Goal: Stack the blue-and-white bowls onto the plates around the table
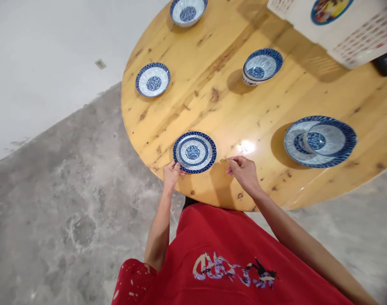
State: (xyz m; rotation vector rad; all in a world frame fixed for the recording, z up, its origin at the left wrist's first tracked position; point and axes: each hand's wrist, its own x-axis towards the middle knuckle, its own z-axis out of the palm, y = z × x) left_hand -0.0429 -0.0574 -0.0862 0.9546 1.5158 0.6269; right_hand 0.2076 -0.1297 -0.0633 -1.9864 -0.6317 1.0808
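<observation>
Small plate at the near desk (pixel 212 84) edge
Left hand (pixel 171 173) pinches the plate (pixel 194 152) rim; right hand (pixel 243 170), fingers loosely curled, rests empty just right.

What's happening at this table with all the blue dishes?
A person in a red shirt stands at a round wooden table. Their left hand touches the rim of a small blue-and-white plate near the table's edge, while the right hand rests on the wood just beside it, apart from the plate. More dishes are spread around: two bowls, another small plate, and a large plate with a bowl in it.
</observation>
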